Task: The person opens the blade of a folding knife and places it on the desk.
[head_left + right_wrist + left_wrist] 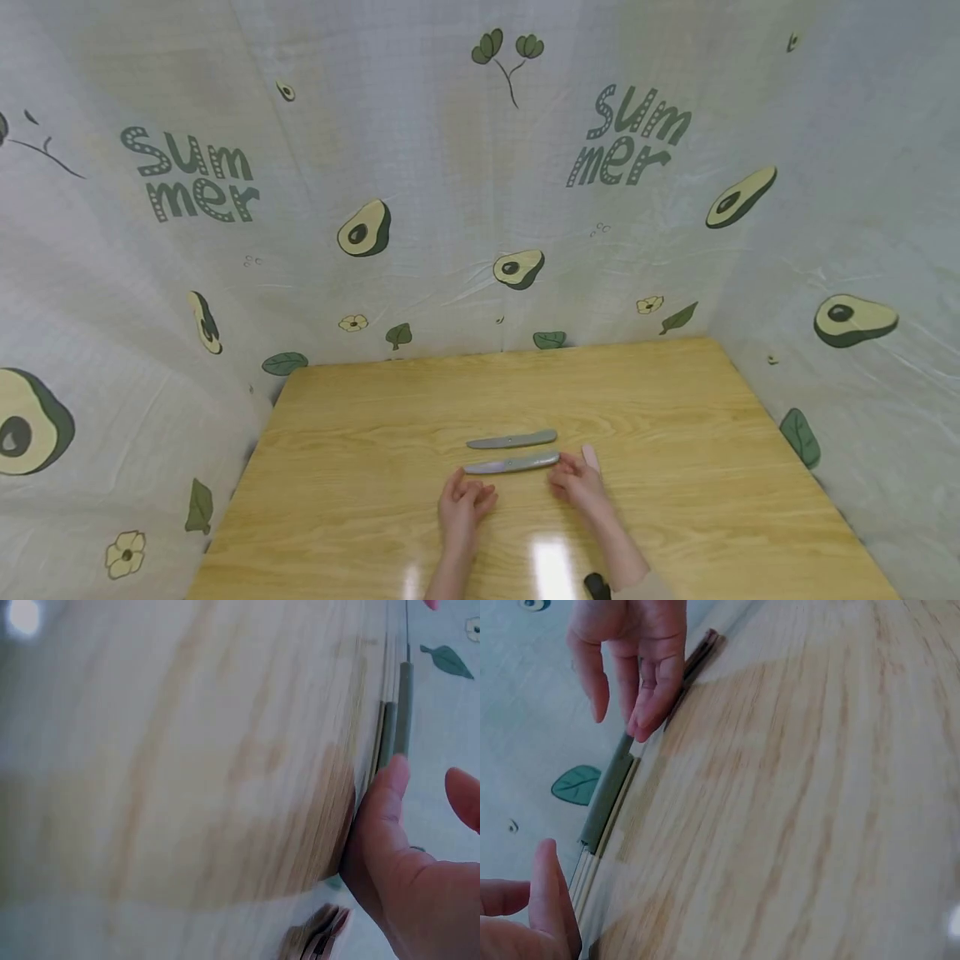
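Item: pale sleeve (647, 588), at the lower edge of the head view, on your right arm; a black object (597, 586) beside it at the wrist.

Item: your left hand (461, 510), fingers loosely bent and spread, the foremost fingertip at the point of the nearer knife (525, 462). Whether it touches the blade you cannot tell.

Item: your right hand (582, 485), fingers partly bent, a fingertip against the handle end of the same knife; the right wrist view shows another digit standing apart from it. Whether the handle is pinched you cannot tell.

Item: the nearer knife, grey-green handle, lying crosswise between your two hands, blade to your left, handle to your right. Whether it rests on the wood or is slightly raised is unclear.

Item: slim pale-pink object (591, 457), just beyond your right hand, partly hidden by it.

Item: the farther knife (513, 439), of like shape and colour, just past the first, nearly parallel and apart from it, pointing the same way.

Item: table (360, 433), yellowish wood grain, glossy, with a bright reflection near you.

Item: whitish cloth (442, 142), behind the table and along both sides, printed with avocados, leaves, flowers and green "summer" lettering.
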`<act>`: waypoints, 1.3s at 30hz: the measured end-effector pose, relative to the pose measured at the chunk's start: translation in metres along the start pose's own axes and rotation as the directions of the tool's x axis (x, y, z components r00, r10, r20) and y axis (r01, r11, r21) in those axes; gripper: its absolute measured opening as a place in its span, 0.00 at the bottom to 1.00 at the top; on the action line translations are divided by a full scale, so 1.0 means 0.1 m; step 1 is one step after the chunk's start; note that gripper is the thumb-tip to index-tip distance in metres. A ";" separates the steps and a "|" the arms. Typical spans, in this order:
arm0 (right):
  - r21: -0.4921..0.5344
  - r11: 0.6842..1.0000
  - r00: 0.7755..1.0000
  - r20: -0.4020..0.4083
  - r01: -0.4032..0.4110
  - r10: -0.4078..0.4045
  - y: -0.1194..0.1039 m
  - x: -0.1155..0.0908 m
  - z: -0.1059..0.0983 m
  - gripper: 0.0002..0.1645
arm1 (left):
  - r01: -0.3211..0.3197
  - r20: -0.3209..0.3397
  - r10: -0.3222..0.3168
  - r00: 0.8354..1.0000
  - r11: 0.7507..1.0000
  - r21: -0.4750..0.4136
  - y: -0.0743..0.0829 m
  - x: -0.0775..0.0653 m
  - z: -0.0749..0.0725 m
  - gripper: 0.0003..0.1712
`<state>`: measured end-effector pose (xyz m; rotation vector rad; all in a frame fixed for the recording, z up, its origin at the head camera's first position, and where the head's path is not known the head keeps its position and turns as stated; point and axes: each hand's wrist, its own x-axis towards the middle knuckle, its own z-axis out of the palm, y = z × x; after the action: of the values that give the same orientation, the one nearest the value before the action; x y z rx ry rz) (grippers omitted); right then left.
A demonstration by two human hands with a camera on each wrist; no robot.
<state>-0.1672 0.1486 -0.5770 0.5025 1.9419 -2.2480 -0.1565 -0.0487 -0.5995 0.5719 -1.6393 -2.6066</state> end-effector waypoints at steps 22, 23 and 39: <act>-0.038 0.999 1.000 0.031 0.000 0.001 0.00 -0.04 -0.05 0.40 | -0.032 0.007 0.031 0.999 0.993 0.116 0.00 -0.06 0.06 0.42; -0.038 0.999 1.000 0.022 0.009 -0.008 -0.01 -0.04 -0.07 0.39 | -0.050 -0.009 0.052 0.999 0.990 0.130 -0.01 -0.06 0.08 0.41; -0.127 0.984 0.960 -0.237 0.123 -0.151 -0.30 0.08 -0.66 0.29 | -0.135 0.243 0.065 0.968 0.950 0.283 -0.20 0.03 0.87 0.18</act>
<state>-0.1732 0.2190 -0.5591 0.6803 2.2739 -2.2320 -0.1821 0.0354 -0.5843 0.1821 -2.0910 -2.4471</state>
